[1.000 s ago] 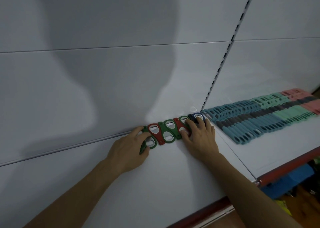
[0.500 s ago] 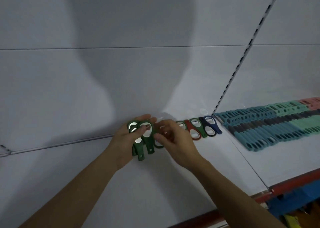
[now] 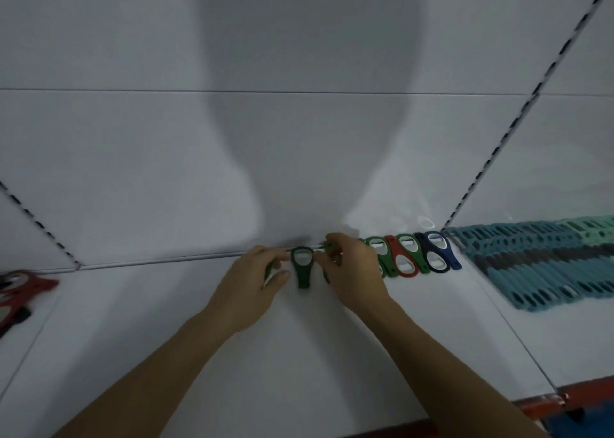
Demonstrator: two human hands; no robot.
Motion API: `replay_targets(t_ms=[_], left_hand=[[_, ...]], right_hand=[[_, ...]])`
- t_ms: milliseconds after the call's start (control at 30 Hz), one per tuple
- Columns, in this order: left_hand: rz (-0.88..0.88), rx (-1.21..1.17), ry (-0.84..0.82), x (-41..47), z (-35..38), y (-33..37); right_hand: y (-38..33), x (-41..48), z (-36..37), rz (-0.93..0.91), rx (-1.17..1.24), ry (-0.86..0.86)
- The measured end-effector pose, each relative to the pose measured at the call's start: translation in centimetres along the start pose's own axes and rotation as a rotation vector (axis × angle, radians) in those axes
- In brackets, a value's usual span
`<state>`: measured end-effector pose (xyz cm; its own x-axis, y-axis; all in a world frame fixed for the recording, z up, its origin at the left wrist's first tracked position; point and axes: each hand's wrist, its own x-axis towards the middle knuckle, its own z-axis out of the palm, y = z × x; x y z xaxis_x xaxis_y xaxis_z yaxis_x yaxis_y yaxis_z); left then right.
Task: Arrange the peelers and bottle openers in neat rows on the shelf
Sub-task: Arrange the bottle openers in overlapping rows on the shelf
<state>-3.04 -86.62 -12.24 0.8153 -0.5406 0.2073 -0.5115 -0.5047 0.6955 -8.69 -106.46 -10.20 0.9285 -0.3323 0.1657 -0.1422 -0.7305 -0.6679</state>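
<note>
Two bare hands meet at the back edge of the white metal shelf (image 3: 299, 354), where it joins the pale back wall. A second ago both lay flat on a tight run of openers there. Half a second ago they had lifted a bunch of green ones clear.

Now one dark green plastic bottle opener (image 3: 303, 276) is down by the wall again, ring end to the wall and handle toward us, in the gap between the hands. The left hand (image 3: 247, 288) curls around a spare green opener (image 3: 268, 273), of which we see only an edge beneath the thumb. Its forefinger tip reaches the ring of the one laid down. The right hand (image 3: 354, 271) is curled too and pinches a green piece (image 3: 329, 247) near the wall; we cannot tell whether that is a separate opener.

To its right the short row of green, red and navy plastic bottle openers (image 3: 393, 253) lies as it did, overlapping and slanted. Beyond the shelf joint the teal and grey peelers (image 3: 538, 271) lie in packed rows. Some red tools (image 3: 23, 288) sit loose at the far left.

We judge that the row's left end was pulled up to be re-laid one at a time, so the row is shorter for the moment. Each held opener next needs setting beside the last at the same slant.
</note>
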Motion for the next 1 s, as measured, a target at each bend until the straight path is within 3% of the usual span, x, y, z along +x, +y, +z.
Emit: replay_targets(t_ms=[200,333,1000], left_hand=[[0.086,0.385,-0.153,0.0,2.2,-0.2],[0.065,0.405,-0.156,0.9,2.9,0.3],[0.015,0.315,-0.165,2.6,4.3,1.8]], right_hand=[[4.2,-0.6,-1.6,-0.134,-0.377,0.104],[6.3,-0.7,-1.2,-0.035,-0.458,0.039],[7.4,-0.9,-0.4,-0.054,-0.458,0.07]])
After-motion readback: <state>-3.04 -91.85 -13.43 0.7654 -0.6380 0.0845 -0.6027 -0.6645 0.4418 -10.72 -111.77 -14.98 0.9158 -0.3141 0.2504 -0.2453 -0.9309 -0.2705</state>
